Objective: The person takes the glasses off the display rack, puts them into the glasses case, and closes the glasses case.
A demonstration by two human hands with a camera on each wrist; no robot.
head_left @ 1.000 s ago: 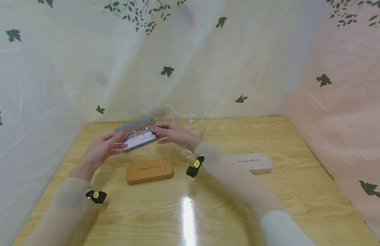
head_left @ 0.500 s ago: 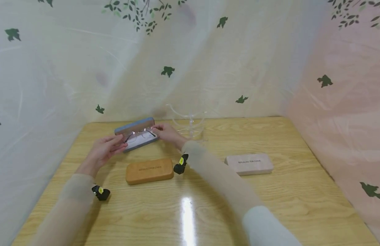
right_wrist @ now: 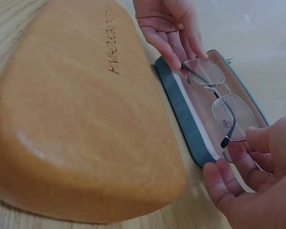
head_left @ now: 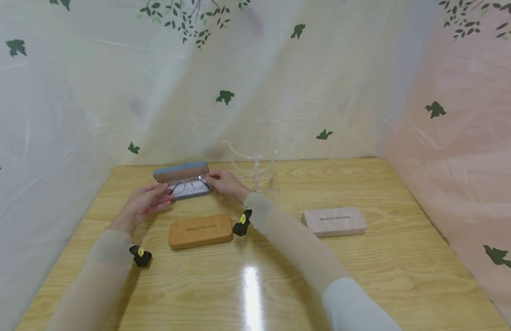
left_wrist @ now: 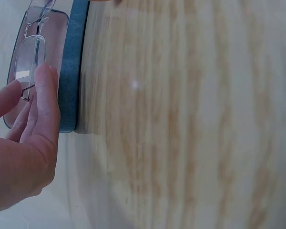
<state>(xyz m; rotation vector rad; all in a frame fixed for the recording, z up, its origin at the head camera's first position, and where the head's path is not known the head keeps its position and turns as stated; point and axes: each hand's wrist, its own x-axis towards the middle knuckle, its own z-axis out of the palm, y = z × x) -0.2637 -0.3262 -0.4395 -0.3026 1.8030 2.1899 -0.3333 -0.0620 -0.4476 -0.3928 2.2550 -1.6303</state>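
A pair of thin-rimmed eyeglasses [head_left: 198, 184] is over the open blue glasses case [head_left: 180, 173], temples folded behind the lenses. My left hand [head_left: 144, 203] pinches the left end of the frame between thumb and fingers, as the left wrist view also shows with the hand [left_wrist: 31, 148] near the case's end. At the other end, my right hand [head_left: 228, 184] pinches the frame's corner; in the right wrist view its lower fingers [right_wrist: 221, 179] lie beside the case wall [right_wrist: 183, 112]. The pale lining shows beneath the lenses, and the lid stands raised at the back.
Nearer than the blue case lies a closed orange-brown glasses case [head_left: 201, 232]. A closed pale pink case [head_left: 335, 221] is to the right. Behind my right hand stands a clear display stand [head_left: 257, 171]. Patterned curtains [head_left: 280, 92] border the wooden table [head_left: 305, 276].
The eyeglasses have come down lower over the case. My right hand has moved left and drawn in to the frame's end; the blue case has turned a little straighter.
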